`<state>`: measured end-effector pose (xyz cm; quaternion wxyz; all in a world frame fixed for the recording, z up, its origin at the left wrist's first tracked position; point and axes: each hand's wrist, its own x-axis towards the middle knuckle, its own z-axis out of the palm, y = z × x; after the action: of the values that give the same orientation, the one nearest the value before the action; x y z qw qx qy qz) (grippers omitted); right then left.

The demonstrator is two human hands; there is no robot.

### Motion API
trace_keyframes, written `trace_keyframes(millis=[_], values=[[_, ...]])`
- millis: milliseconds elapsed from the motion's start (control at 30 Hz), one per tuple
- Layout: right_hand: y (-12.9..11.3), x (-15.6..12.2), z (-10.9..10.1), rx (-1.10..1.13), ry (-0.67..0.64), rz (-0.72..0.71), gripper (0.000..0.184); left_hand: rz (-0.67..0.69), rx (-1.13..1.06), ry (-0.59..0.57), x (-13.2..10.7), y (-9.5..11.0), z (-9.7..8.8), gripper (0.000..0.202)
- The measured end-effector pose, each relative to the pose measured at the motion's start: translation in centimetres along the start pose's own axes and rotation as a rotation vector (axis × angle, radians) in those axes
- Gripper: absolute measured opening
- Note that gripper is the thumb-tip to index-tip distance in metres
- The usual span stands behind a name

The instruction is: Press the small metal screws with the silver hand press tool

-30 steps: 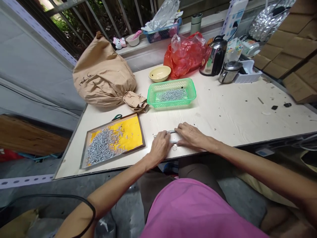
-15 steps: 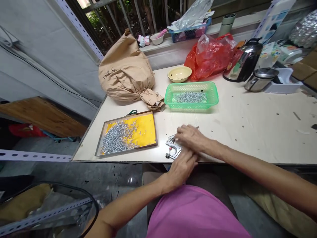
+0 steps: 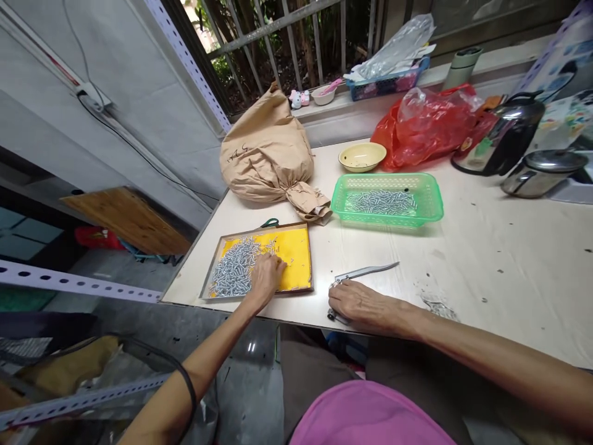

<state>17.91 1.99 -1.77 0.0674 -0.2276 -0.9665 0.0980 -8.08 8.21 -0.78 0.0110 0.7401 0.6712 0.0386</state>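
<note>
My left hand (image 3: 267,276) reaches into a shallow tray (image 3: 212,258) with a yellow lining (image 3: 296,247), at the right side of a heap of small silvery metal pins (image 3: 234,269). Its fingers are drawn together, and what they hold, if anything, is hidden. Near the table's front edge, my right hand (image 3: 364,303) is closed over a metal lever tool (image 3: 365,272). One long grey handle of the tool sticks out to the right beyond the fingers; most of its body is covered by the hand.
A green basket (image 3: 435,210) with more metal pins stands behind my right hand. Left of it lies a tied brown sack (image 3: 269,154), and scissors (image 3: 269,222) are behind the tray. Farther back are a cream bowl (image 3: 362,154), red plastic bags (image 3: 426,136) and a kettle (image 3: 503,136).
My left hand has moved left from beside the tool into the tray. My right hand has settled over the tool, whose long handle now shows. The view has shifted left.
</note>
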Motion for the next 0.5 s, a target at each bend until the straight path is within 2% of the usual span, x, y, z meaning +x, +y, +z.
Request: trace_keyframes(millis=[200, 333, 433, 500], values=[[1.0, 1.9, 1.5, 0.074, 0.015, 0.106, 0.011, -0.004, -0.030, -0.047, 0.9, -0.8, 0.6, 0.022], [1.3, 2.0, 0.5, 0.215, 0.031, 0.141, 0.016, 0.042, -0.062, -0.085, 1.8, -1.1, 0.3, 0.020], [1.2, 1.5, -0.3, 0.341, 0.027, 0.219, 0.022, 0.043, -0.116, -0.043, 1.5, -0.9, 0.3, 0.022], [0.6, 1.5, -0.4, 0.326, 0.026, 0.265, 0.023, 0.035, -0.166, -0.007, 0.9, -0.7, 0.2, 0.026]])
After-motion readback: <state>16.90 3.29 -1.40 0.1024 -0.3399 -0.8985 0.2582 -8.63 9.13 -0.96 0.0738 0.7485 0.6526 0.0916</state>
